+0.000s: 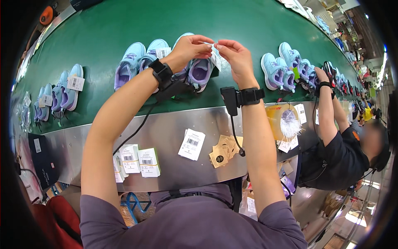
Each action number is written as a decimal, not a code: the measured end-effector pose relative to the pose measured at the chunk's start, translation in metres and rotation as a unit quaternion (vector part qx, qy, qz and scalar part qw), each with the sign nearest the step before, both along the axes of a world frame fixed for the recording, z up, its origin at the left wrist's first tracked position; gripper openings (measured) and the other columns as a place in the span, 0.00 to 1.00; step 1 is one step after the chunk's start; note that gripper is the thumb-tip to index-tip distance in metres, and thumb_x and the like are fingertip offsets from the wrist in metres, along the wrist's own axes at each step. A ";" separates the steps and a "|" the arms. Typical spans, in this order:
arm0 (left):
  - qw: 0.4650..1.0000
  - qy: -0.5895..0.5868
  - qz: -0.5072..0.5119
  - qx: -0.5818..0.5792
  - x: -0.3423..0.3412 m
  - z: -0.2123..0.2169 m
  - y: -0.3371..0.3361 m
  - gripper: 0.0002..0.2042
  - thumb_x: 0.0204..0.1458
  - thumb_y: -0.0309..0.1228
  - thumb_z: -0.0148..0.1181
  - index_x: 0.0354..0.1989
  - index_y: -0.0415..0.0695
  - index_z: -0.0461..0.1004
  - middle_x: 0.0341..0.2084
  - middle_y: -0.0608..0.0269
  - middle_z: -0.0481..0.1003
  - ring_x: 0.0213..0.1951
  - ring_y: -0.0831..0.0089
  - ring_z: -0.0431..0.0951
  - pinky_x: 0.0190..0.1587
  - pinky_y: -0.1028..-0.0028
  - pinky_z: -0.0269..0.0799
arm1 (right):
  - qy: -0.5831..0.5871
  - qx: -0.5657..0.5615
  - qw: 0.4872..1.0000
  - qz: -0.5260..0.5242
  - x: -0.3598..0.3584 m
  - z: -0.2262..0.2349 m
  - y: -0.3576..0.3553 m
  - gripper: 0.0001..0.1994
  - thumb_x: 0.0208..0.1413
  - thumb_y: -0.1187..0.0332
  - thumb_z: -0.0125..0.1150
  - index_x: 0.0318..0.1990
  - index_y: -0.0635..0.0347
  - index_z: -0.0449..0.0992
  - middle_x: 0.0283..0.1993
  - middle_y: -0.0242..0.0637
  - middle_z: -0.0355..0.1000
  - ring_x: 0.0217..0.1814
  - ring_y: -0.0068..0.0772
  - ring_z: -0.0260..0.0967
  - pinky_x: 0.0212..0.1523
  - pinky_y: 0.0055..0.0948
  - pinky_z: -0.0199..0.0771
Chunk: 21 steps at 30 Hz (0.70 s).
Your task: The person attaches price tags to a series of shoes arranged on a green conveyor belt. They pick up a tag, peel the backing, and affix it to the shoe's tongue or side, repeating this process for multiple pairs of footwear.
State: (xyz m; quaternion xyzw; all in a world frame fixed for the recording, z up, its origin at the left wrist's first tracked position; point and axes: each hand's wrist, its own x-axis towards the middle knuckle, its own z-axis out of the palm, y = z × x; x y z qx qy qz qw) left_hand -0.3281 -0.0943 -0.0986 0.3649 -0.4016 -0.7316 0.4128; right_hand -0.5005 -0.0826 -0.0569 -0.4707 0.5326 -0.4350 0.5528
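Green table (232, 20); left hand (190, 50), partly hiding blue shoes (132, 54), and right hand (235, 57) pinch a white tag (216, 60).

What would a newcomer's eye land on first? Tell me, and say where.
Probably the left hand and right hand, close together at a white tag near top center. Next come the pale blue and lilac shoes, grouped across the green surface. The gold cards also stand out on the metal ledge below.
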 end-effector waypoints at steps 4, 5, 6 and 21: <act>1.000 0.003 0.013 -0.026 0.003 -0.003 0.004 0.20 0.53 0.25 0.58 0.55 0.35 0.64 0.36 0.57 0.76 0.37 0.74 0.78 0.43 0.76 0.75 | -0.066 0.040 0.997 -0.006 0.006 -0.004 -0.003 0.11 0.51 0.74 0.63 0.42 0.68 0.74 0.38 0.41 0.76 0.39 0.29 0.75 0.41 0.24 0.76; 1.000 0.001 0.014 -0.021 0.004 -0.004 0.004 0.22 0.53 0.25 0.59 0.56 0.35 0.63 0.36 0.57 0.76 0.38 0.73 0.78 0.44 0.76 0.75 | -0.067 0.043 0.997 -0.002 0.008 -0.005 -0.004 0.11 0.50 0.74 0.63 0.41 0.67 0.74 0.38 0.41 0.76 0.39 0.29 0.75 0.41 0.25 0.76; 1.000 -0.002 0.016 -0.017 0.004 -0.005 0.003 0.23 0.53 0.25 0.59 0.57 0.36 0.61 0.36 0.57 0.76 0.38 0.73 0.77 0.44 0.75 0.75 | -0.068 0.046 0.997 0.002 0.010 -0.005 -0.003 0.11 0.50 0.74 0.64 0.41 0.67 0.74 0.38 0.41 0.76 0.39 0.29 0.75 0.41 0.25 0.77; 0.999 0.020 0.039 -0.003 0.015 -0.010 0.007 0.24 0.51 0.27 0.62 0.56 0.36 0.62 0.36 0.58 0.76 0.36 0.75 0.77 0.43 0.76 0.74 | -0.094 0.068 0.993 0.008 0.020 -0.015 -0.002 0.11 0.51 0.75 0.63 0.42 0.67 0.73 0.38 0.39 0.74 0.39 0.29 0.74 0.43 0.26 0.77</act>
